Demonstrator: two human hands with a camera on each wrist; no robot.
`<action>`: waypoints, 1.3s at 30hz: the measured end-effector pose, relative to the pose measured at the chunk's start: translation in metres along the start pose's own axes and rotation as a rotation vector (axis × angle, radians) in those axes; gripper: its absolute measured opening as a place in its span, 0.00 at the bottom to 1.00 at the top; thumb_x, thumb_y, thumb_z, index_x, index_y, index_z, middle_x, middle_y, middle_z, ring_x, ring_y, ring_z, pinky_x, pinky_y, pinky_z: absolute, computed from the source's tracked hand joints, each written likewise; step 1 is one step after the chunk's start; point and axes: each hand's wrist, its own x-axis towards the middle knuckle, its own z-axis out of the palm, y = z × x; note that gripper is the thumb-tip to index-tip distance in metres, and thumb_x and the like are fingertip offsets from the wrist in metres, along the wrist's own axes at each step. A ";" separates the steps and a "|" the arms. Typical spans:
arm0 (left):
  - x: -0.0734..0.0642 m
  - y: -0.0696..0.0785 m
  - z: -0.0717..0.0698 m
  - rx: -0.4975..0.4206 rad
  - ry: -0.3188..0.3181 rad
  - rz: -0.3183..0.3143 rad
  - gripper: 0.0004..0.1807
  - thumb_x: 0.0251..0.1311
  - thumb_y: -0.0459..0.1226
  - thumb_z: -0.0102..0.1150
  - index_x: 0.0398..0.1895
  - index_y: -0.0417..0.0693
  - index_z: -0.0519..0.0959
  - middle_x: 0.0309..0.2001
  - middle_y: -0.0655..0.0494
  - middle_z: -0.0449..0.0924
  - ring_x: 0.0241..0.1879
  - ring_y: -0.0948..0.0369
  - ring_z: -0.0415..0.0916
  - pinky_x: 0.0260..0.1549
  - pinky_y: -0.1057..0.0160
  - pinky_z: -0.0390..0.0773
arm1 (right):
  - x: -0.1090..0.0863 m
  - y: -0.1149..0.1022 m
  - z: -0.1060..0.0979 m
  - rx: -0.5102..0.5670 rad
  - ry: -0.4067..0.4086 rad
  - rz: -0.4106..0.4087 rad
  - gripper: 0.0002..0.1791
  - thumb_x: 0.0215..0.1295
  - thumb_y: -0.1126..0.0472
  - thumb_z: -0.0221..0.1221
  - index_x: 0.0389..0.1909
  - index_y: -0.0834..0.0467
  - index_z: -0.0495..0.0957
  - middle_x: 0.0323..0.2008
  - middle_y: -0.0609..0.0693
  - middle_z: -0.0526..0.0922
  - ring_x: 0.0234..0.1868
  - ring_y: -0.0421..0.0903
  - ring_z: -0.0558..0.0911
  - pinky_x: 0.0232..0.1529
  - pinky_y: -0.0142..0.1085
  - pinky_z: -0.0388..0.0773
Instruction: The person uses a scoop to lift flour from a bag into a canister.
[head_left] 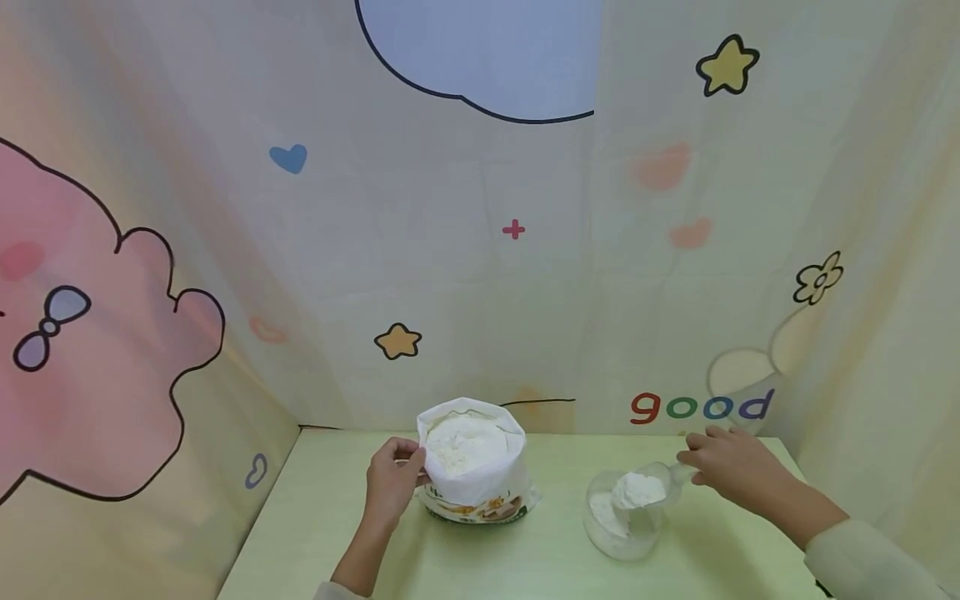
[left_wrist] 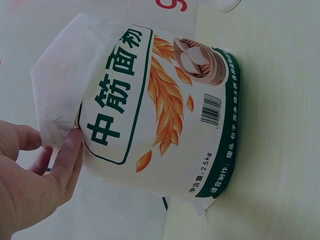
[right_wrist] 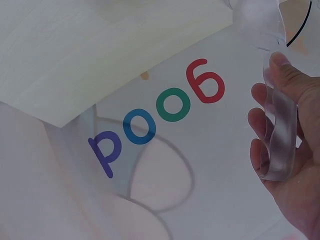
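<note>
A white bag of flour (head_left: pixel 480 490) stands on the table, its top folded open and pale flour (head_left: pixel 467 442) showing inside. Its printed front (left_wrist: pixel 165 100) has wheat ears and a barcode in the left wrist view. At the bag's left side my left hand (head_left: pixel 393 483) pinches the rolled rim between thumb and fingers. My right hand (head_left: pixel 738 467) grips the clear plastic handle (right_wrist: pixel 282 145) of a scoop. Heaped with flour, the scoop (head_left: pixel 669 482) is tilted over a clear round bowl (head_left: pixel 626 546), which has flour in it. The scoop hides part of the bowl's far side.
The pale green table (head_left: pixel 555 542) ends at the back against a printed curtain (head_left: pixel 450 275). More curtain hangs at both sides. The bowl stands to the right of the bag, with a gap of table between them.
</note>
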 end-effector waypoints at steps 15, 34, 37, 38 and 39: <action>-0.002 0.003 -0.002 0.001 -0.001 0.011 0.09 0.70 0.32 0.60 0.44 0.31 0.77 0.40 0.43 0.79 0.30 0.61 0.84 0.33 0.62 0.92 | 0.025 -0.004 -0.009 -0.146 -0.026 -0.098 0.17 0.43 0.49 0.81 0.31 0.46 0.84 0.29 0.42 0.77 0.29 0.44 0.74 0.23 0.33 0.75; 0.000 0.001 -0.001 0.001 -0.002 0.007 0.09 0.70 0.31 0.59 0.44 0.31 0.77 0.39 0.44 0.78 0.30 0.61 0.84 0.32 0.63 0.92 | 0.034 0.001 -0.033 -0.268 -0.051 -0.141 0.16 0.40 0.52 0.83 0.29 0.48 0.86 0.31 0.44 0.81 0.32 0.47 0.78 0.28 0.36 0.80; 0.000 0.000 -0.002 -0.003 -0.007 0.009 0.10 0.70 0.32 0.59 0.45 0.31 0.77 0.40 0.44 0.78 0.30 0.61 0.84 0.33 0.62 0.92 | 0.034 0.002 -0.035 -0.289 -0.027 -0.147 0.16 0.39 0.53 0.83 0.27 0.48 0.85 0.31 0.44 0.80 0.32 0.46 0.77 0.25 0.35 0.76; 0.000 0.000 -0.002 -0.004 -0.009 0.009 0.10 0.70 0.32 0.59 0.45 0.31 0.77 0.40 0.44 0.78 0.30 0.61 0.84 0.33 0.62 0.92 | 0.034 0.003 -0.037 -0.293 -0.016 -0.149 0.16 0.39 0.54 0.83 0.26 0.48 0.85 0.30 0.44 0.79 0.31 0.46 0.77 0.24 0.34 0.74; 0.000 0.000 -0.001 -0.006 -0.010 0.008 0.10 0.70 0.32 0.59 0.45 0.31 0.77 0.40 0.44 0.78 0.30 0.61 0.84 0.33 0.61 0.92 | 0.034 0.003 -0.038 -0.293 -0.008 -0.150 0.16 0.39 0.54 0.83 0.26 0.49 0.85 0.30 0.44 0.79 0.31 0.46 0.77 0.24 0.34 0.73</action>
